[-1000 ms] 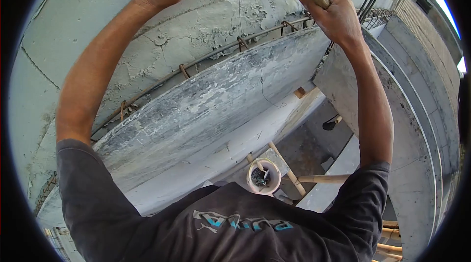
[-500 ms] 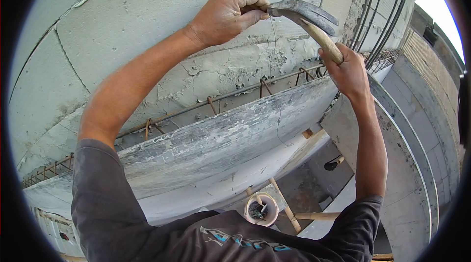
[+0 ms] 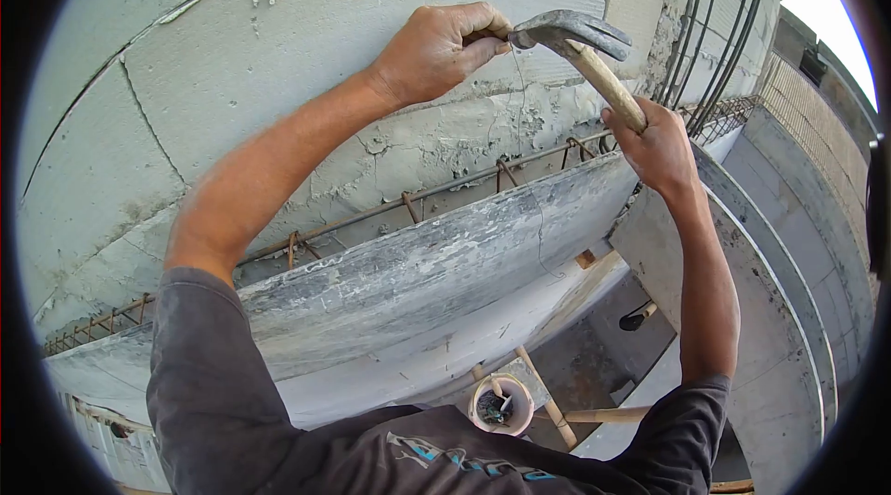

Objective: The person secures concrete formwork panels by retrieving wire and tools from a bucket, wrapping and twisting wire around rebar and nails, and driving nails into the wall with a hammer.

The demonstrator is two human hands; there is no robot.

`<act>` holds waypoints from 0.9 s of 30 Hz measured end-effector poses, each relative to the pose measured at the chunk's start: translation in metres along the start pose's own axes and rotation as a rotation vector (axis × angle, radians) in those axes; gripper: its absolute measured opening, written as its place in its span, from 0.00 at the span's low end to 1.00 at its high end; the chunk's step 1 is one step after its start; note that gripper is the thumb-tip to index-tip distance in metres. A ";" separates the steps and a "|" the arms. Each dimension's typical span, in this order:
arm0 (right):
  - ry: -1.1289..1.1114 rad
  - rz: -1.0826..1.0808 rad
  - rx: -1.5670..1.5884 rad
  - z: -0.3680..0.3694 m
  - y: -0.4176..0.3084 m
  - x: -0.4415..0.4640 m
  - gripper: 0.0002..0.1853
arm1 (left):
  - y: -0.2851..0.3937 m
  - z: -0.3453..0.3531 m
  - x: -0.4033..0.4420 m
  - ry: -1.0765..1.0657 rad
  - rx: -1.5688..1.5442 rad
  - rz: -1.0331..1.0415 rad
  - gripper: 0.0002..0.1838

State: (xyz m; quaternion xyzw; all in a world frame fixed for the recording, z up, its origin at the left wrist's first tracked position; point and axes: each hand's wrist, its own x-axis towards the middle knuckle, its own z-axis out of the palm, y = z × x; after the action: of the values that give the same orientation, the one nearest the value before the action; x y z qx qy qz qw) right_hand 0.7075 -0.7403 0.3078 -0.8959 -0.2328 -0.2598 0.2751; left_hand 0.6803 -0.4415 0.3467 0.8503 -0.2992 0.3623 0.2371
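My right hand [image 3: 657,144] is wrapped round the wooden handle of a claw hammer [image 3: 605,85], low on the handle. The hammer's metal head is up at the block wall [image 3: 362,3], right beside the fingertips of my left hand [image 3: 444,48]. Thumb and fingers of that hand are pinched together against the wall; what lies between them is too small to make out. A thin wire or string [image 3: 522,91] hangs down from these fingertips, past the steel rebar [image 3: 436,187] and over the face of the grey formwork panel [image 3: 445,258].
Below stands a bucket [image 3: 526,404] with dark material and a tool in it, beside wooden poles [image 3: 548,398]. Vertical steel bars [image 3: 738,50] rise at the upper right. A curved grey panel [image 3: 761,309] stands at the right. A dark object with a handle [image 3: 633,320] lies lower down.
Since a second ago, the view has shifted up the wall, bringing the hammer head and my left fingertips into sight. Over the last half second, both hands have barely moved relative to the wall.
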 end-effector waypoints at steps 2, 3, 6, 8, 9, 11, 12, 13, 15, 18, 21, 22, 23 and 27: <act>0.046 0.026 0.049 -0.008 -0.007 -0.008 0.21 | -0.004 0.002 0.000 0.035 -0.021 0.047 0.07; 0.079 0.046 0.134 -0.010 -0.013 -0.012 0.21 | -0.006 0.004 0.000 0.048 -0.032 0.066 0.07; 0.222 -0.043 0.417 -0.006 0.001 -0.005 0.20 | -0.007 0.005 -0.001 0.055 -0.052 0.073 0.06; 0.299 -0.186 0.450 0.002 0.012 0.004 0.19 | -0.006 0.002 0.000 0.050 -0.028 0.071 0.07; 0.199 -0.116 0.153 0.001 0.005 0.004 0.17 | -0.004 0.002 -0.001 0.046 -0.018 0.069 0.07; 0.002 0.015 -0.029 0.003 -0.001 0.003 0.16 | 0.001 -0.001 -0.003 0.009 0.021 -0.009 0.07; 0.007 0.032 -0.031 -0.002 -0.004 0.000 0.17 | 0.003 -0.001 0.001 -0.006 0.035 -0.039 0.07; 0.048 0.024 0.062 -0.008 -0.007 -0.001 0.17 | 0.000 0.000 0.003 0.025 0.022 0.003 0.08; 0.111 0.022 0.260 -0.010 -0.011 -0.009 0.18 | -0.007 0.005 0.000 0.066 -0.008 0.070 0.08; 0.280 -0.079 0.645 -0.003 0.001 -0.001 0.19 | -0.007 0.004 0.000 0.052 -0.016 0.048 0.08; 0.019 0.023 0.197 0.003 0.005 0.001 0.20 | 0.001 -0.001 0.001 -0.013 0.036 -0.047 0.08; -0.068 0.063 0.030 0.004 -0.001 0.001 0.20 | 0.001 -0.002 0.000 -0.010 0.030 -0.037 0.08; -0.075 0.118 0.013 -0.004 -0.010 -0.002 0.21 | 0.000 0.001 0.000 -0.007 0.018 -0.021 0.09; 0.157 0.063 0.245 -0.022 -0.011 -0.005 0.20 | -0.007 0.008 -0.006 0.089 0.001 0.040 0.13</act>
State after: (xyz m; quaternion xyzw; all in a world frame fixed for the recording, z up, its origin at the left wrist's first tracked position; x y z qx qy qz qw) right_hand 0.6903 -0.7471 0.3244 -0.8394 -0.2122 -0.2899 0.4078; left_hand 0.6857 -0.4393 0.3356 0.8273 -0.3052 0.4046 0.2422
